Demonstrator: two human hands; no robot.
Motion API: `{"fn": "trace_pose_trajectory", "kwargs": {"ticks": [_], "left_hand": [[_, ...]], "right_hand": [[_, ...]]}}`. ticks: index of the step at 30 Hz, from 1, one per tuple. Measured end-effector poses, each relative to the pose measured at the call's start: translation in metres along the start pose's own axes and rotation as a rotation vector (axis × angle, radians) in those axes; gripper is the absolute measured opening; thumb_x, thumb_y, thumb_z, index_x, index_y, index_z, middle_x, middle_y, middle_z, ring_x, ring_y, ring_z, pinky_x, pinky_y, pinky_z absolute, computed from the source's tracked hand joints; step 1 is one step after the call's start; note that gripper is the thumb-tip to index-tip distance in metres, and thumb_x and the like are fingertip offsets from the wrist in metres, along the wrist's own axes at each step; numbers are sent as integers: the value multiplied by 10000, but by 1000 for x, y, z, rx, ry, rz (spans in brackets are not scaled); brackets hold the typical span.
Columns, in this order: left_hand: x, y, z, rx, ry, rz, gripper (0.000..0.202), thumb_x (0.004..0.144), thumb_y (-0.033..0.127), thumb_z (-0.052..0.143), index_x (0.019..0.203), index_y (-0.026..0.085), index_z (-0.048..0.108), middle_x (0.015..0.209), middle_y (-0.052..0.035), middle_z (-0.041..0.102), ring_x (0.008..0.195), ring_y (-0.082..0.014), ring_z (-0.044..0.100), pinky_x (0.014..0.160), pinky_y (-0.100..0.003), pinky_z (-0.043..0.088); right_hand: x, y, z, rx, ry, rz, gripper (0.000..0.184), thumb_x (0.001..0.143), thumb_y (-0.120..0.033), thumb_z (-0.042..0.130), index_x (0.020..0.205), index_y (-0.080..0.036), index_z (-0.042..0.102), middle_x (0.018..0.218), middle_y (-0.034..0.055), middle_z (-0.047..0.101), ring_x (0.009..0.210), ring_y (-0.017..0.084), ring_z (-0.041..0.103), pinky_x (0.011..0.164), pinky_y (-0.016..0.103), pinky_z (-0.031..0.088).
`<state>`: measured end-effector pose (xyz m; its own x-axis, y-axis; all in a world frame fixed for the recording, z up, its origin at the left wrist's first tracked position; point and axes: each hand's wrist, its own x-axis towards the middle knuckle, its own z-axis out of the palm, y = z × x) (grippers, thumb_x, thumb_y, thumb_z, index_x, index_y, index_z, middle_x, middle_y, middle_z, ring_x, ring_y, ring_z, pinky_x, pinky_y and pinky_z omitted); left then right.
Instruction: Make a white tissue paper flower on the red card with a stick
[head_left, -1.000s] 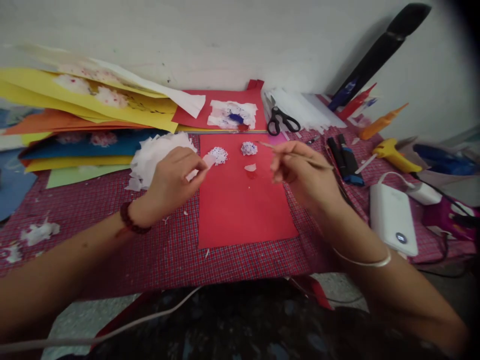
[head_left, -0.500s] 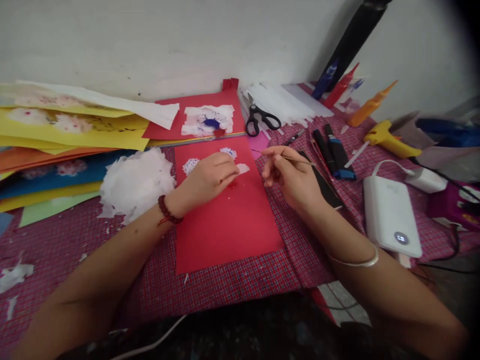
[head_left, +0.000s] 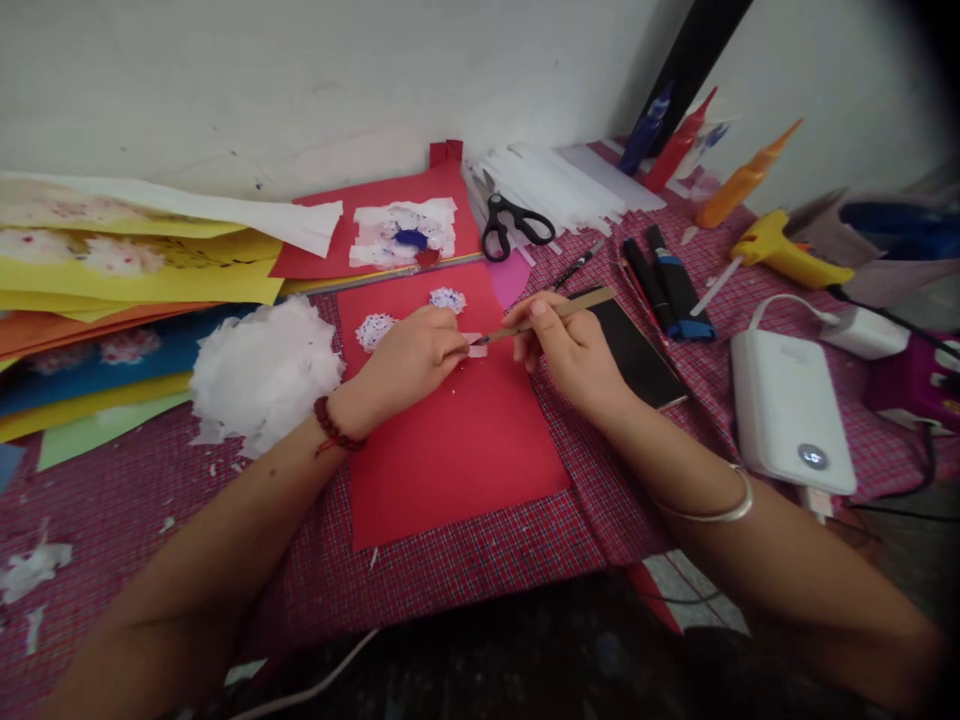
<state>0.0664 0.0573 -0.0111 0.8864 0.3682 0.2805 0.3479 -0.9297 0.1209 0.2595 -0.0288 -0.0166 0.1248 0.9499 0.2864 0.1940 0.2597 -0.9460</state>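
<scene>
In a container sits something blue; right-hand fingers grip a brush.

Dim, diffuse light greys the wall; fine detail looks smeared, the lower middle is very dark, and black vignetting cuts the upper-right corner.

Dark red beaded bracelet, silvery bangle

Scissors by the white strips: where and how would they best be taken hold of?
Probably by the two black handle loops of the scissors, coming from the person's near side and slightly above. The loops face the person and are spread apart, while the blades point away toward the wall, near the white strips.
</scene>
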Motion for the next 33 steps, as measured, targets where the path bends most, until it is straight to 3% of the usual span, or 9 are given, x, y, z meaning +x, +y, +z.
{"fn": "trace_pose_trajectory", "kwargs": {"ticks": [10, 15, 33], "left_hand": [[5, 3, -5, -227, -113, -195, 159, 894, 160, 534, 831, 134, 677, 819, -51, 599, 814, -183, 560, 730, -309, 441], [6, 3, -7, -270, -110, -276, 141, 864, 145, 531, 806, 152, 659, 810, -31, 592, 768, -163, 547, 726, -301, 438], [6, -3, -4, -227, -97, -263, 173, 869, 163, 531, 825, 160, 698, 814, -38, 608, 778, -168, 559, 723, -301, 436]], "right_hand": [[5, 8, 4, -98, -43, -3, 556, 945, -633, 352, 802, -162, 610, 558, -17, 554, 509, 89, 520, 492, 219, 383], [6, 9, 4, -98, -43, 1, 560, 935, -649, 352, 791, -166, 594, 554, -15, 545, 528, 96, 527, 492, 221, 379], [10, 15, 8, -42, -75, 73, 568, 935, -643, 364, 806, -151, 616, 543, -27, 556, 447, 67, 494, 474, 203, 391]]}}
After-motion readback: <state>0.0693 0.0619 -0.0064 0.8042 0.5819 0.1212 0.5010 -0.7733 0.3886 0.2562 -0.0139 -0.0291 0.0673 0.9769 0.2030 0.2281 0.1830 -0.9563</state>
